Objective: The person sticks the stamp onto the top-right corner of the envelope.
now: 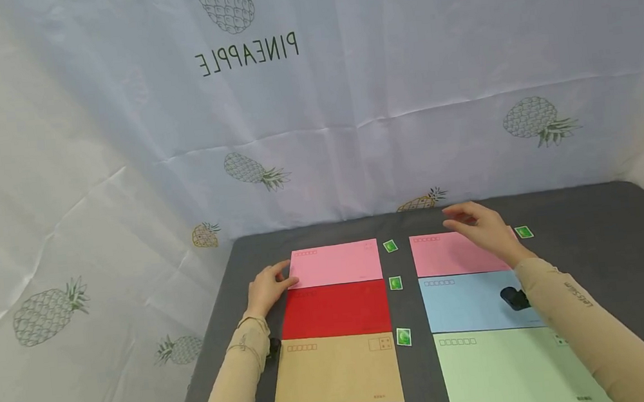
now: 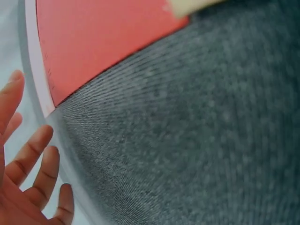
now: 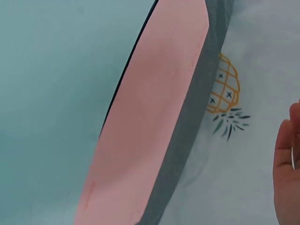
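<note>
Two columns of envelopes lie on a dark cloth. My left hand (image 1: 266,289), its fingers loosely bent, is at the left edge of the pink envelope (image 1: 336,264) at the back of the left column. Below that one lie a red envelope (image 1: 335,310) and a tan envelope (image 1: 335,374). In the left wrist view the fingers (image 2: 40,164) are spread and hold nothing. My right hand (image 1: 485,234), relaxed and holding nothing, hovers over the other pink envelope (image 1: 444,255), hiding part of it. A blue envelope (image 1: 466,303) and a light green envelope (image 1: 506,364) follow towards me.
Green stamps stand beside the envelopes: a back one (image 1: 390,246), a middle one (image 1: 396,283) and a front one (image 1: 404,337) between the columns, another stamp (image 1: 524,232) at the right. A pineapple-print curtain (image 1: 335,96) hangs behind the dark table (image 1: 623,249). My right sleeve covers part of the green envelope.
</note>
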`<state>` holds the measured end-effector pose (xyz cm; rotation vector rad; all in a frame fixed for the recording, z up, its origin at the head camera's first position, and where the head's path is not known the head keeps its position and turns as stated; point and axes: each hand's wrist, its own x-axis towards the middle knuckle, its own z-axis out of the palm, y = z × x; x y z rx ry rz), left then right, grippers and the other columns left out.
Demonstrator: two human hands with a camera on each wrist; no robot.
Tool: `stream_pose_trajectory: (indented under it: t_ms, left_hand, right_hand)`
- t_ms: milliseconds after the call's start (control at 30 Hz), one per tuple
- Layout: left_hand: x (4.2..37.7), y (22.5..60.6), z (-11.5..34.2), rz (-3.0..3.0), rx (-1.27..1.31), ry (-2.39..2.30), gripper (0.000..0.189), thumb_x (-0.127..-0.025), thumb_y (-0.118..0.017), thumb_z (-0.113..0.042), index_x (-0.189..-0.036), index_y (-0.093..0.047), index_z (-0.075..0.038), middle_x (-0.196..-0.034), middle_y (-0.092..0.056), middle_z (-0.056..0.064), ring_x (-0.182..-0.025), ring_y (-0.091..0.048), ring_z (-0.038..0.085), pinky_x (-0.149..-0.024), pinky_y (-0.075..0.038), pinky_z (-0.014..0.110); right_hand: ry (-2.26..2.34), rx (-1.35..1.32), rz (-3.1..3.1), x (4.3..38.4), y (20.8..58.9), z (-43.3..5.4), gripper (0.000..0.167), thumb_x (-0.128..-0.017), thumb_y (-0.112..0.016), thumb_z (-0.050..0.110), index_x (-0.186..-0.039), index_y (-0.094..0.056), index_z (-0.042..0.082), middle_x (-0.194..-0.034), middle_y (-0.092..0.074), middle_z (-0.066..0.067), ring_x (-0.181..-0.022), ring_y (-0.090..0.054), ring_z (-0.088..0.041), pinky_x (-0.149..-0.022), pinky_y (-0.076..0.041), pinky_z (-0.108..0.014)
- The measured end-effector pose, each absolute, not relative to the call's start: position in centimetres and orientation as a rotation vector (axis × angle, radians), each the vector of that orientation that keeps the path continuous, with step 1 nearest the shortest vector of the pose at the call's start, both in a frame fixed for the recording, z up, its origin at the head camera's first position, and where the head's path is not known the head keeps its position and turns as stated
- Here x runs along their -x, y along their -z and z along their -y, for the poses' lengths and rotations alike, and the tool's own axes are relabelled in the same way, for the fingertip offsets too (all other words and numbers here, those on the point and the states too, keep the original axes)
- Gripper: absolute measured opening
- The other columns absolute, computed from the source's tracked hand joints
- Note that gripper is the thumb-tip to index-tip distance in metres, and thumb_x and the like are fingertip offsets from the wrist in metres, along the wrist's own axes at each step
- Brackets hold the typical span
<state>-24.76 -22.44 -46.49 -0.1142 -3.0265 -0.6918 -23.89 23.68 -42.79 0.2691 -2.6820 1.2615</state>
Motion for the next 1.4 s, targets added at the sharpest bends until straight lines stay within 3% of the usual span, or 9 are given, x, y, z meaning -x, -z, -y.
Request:
stream_pose_trajectory:
  t_ms: [200, 433, 600, 767, 967, 1133, 1400]
  left_hand:
    - [25.0, 47.0, 22.4, 3.068, 0.07, 0.72, 0.054, -0.08, -0.072, -0.037, -0.129, -0.057, -0.02, -0.079, -0.052, 0.004, -0.069, -0.046, 0.015, -0.062, -0.036, 0.032]
    - [25.3, 47.0, 22.4, 3.062, 0.032, 0.691, 0.052, -0.078, -0.073, -0.037, -0.126, -0.06, -0.02, -0.079, -0.052, 0.006, -0.067, -0.047, 0.016, -0.061, -0.037, 0.037]
    - [25.4, 46.9, 22.4, 3.078, 0.005, 0.69, 0.05, -0.078, -0.073, -0.036, -0.124, -0.062, -0.02, -0.082, -0.052, 0.008, -0.069, -0.048, 0.017, -0.063, -0.04, 0.039]
    - [25.5, 46.8, 22.3, 3.101, -0.004, 0.706, 0.048, -0.078, -0.073, -0.035, -0.123, -0.063, -0.019, -0.089, -0.055, 0.011, -0.076, -0.052, 0.021, -0.072, -0.044, 0.048]
    - [25.7, 46.7, 22.1, 3.142, -0.055, 0.759, 0.046, -0.079, -0.072, -0.035, -0.122, -0.063, -0.02, -0.107, -0.062, 0.015, -0.095, -0.058, 0.027, -0.083, -0.045, 0.055]
    - [26.2, 46.4, 22.3, 3.185, -0.089, 0.804, 0.046, -0.08, -0.072, -0.035, -0.123, -0.062, -0.022, -0.125, -0.061, 0.014, -0.111, -0.057, 0.031, -0.089, -0.044, 0.054]
    - [26.4, 46.3, 22.6, 3.201, -0.087, 0.809, 0.046, -0.079, -0.072, -0.036, -0.122, -0.063, -0.024, -0.129, -0.058, 0.014, -0.117, -0.054, 0.033, -0.093, -0.042, 0.055]
  right_hand:
    - [-1.422, -0.283, 2.703, 25.0, 43.8, -22.4, 0.049, -0.088, -0.059, 0.044, -0.126, -0.054, 0.014, -0.122, -0.058, -0.009, -0.095, -0.054, -0.008, -0.079, -0.048, -0.023]
    - [-1.631, -0.263, 2.692, 26.4, 44.7, -21.0, 0.055, -0.086, -0.06, 0.047, -0.127, -0.054, 0.012, -0.126, -0.058, -0.009, -0.095, -0.054, 0.004, -0.092, -0.047, -0.045]
    - [-1.671, -0.276, 2.713, 27.5, 45.0, -20.0, 0.057, -0.085, -0.062, 0.047, -0.127, -0.055, 0.009, -0.126, -0.058, -0.01, -0.103, -0.056, -0.009, -0.093, -0.047, -0.045]
    - [-1.675, -0.26, 2.736, 28.4, 45.6, -19.0, 0.053, -0.085, -0.064, 0.043, -0.124, -0.057, 0.008, -0.123, -0.06, -0.01, -0.107, -0.056, -0.022, -0.089, -0.048, -0.036]
    - [-1.66, -0.238, 2.766, 29.2, 46.6, -18.2, 0.048, -0.085, -0.065, 0.039, -0.122, -0.059, 0.008, -0.122, -0.061, -0.011, -0.106, -0.056, -0.023, -0.082, -0.048, -0.028]
    - [-1.657, -0.203, 2.771, 29.5, 47.2, -17.9, 0.042, -0.088, -0.063, 0.034, -0.121, -0.059, 0.008, -0.12, -0.061, -0.014, -0.103, -0.056, -0.024, -0.078, -0.048, -0.029]
    - [-1.559, -0.173, 2.841, 29.8, 48.1, -16.2, 0.034, -0.092, -0.059, 0.024, -0.119, -0.06, 0.004, -0.121, -0.06, -0.018, -0.106, -0.055, -0.029, -0.089, -0.048, -0.038]
